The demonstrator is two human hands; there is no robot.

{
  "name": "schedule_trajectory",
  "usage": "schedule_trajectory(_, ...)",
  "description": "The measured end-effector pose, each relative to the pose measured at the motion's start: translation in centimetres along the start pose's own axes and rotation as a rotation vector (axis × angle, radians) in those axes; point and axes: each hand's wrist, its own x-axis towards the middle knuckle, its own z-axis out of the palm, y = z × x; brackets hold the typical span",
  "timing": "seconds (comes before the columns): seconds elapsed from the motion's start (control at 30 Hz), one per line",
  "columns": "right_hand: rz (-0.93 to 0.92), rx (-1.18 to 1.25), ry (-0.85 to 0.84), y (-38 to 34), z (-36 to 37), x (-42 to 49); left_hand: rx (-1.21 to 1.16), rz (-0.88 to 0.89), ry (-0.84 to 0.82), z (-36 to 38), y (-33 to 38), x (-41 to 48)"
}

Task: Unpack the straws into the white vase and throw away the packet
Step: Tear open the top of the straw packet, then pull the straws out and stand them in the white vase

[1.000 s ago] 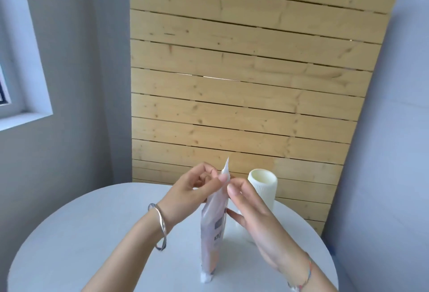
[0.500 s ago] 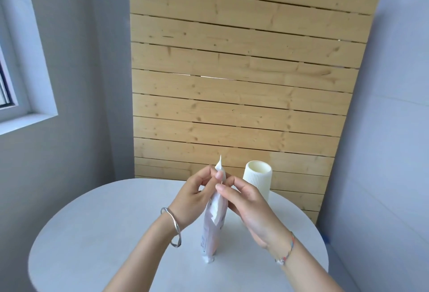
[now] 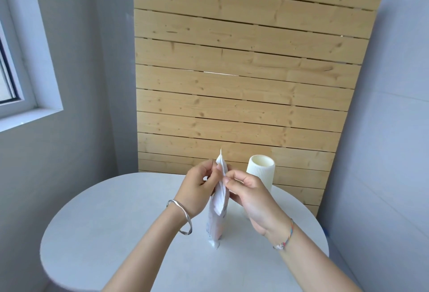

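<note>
A tall pale straw packet (image 3: pixel 217 213) stands upright on its lower end on the round white table (image 3: pixel 111 229). My left hand (image 3: pixel 199 193) pinches the packet's top edge from the left. My right hand (image 3: pixel 249 195) pinches the same top edge from the right, fingertips almost meeting. A strip of the packet hangs loose down its front. The white ribbed vase (image 3: pixel 261 171) stands upright just behind my right hand, its mouth open; no straws show inside it. The straws themselves are hidden inside the packet.
A light wooden slatted panel (image 3: pixel 243 78) leans against the wall behind the table. A window frame (image 3: pixel 21 78) is at the left. Grey walls close in on both sides, and the table's edge curves round near and left.
The view has tilted and pulled back, so hands and packet sit lower in view. My fingers have closed in on the packet's top, and a torn strip now hangs down its front.
</note>
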Motion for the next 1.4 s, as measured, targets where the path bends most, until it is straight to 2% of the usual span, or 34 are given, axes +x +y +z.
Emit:
schedule_trajectory(0.23,-0.056,-0.167,-0.011,-2.4,0.4,2.0,-0.001,-0.009,0.096,-0.7,0.4,0.8)
schedule_trajectory(0.4,-0.056,-0.098,0.086,-3.4,-0.3,3.6,-0.095,-0.019,0.203,-2.6,0.0,1.2)
schedule_trajectory(0.5,-0.194,-0.387,0.054,-4.0,0.1,3.8,-0.091,-0.035,0.205,-2.9,-0.6,0.6)
schedule_trajectory(0.57,-0.276,-0.591,0.125,-4.4,-0.2,4.8,-0.067,-0.029,0.277,-3.0,-1.1,0.0)
schedule_trajectory(0.63,-0.332,-0.681,0.165,-5.0,-0.8,6.0,-0.047,-0.047,0.297,-3.0,-1.3,-0.8)
schedule_trajectory(0.7,-0.405,-0.768,0.139,-5.3,-0.8,6.8,-0.076,-0.13,0.243,-2.8,-1.1,-1.2)
schedule_trajectory(0.77,-0.497,-0.876,0.079,-5.3,-0.2,7.2,-0.281,-0.285,0.169,-2.5,-0.9,-1.0)
schedule_trajectory(0.87,-0.607,-1.007,0.079,-4.9,0.3,7.4,-0.985,-0.572,0.011,-3.0,-1.0,0.4)
schedule_trajectory(0.9,-0.641,-1.018,0.091,-4.7,0.3,7.3,-1.17,-0.605,-0.042,-3.4,-1.3,0.9)
schedule_trajectory(0.97,-0.768,-1.069,0.107,-4.1,0.1,6.9,-1.375,-0.631,-0.105,-3.9,-1.8,1.7)
schedule_trajectory(1.03,-0.917,-1.112,0.134,-3.1,0.1,6.5,-1.539,-0.685,-0.082,-3.7,-2.3,2.6)
schedule_trajectory(1.13,-1.023,-1.002,0.245,-1.1,-0.3,6.3,-1.711,-0.724,-0.048,-2.2,-2.9,3.3)
schedule_trajectory(1.2,-0.991,-0.878,0.317,0.3,-0.6,6.4,-1.713,-0.717,-0.045,-0.9,-3.4,3.5)
schedule_trajectory(1.3,-0.775,-0.596,0.389,2.6,-0.8,6.8,-1.57,-0.661,0.068,1.1,-4.1,3.9)
schedule_trajectory(1.4,-0.394,-0.014,0.468,4.7,-0.1,6.4,-1.295,-0.506,0.27,2.9,-5.4,4.3)
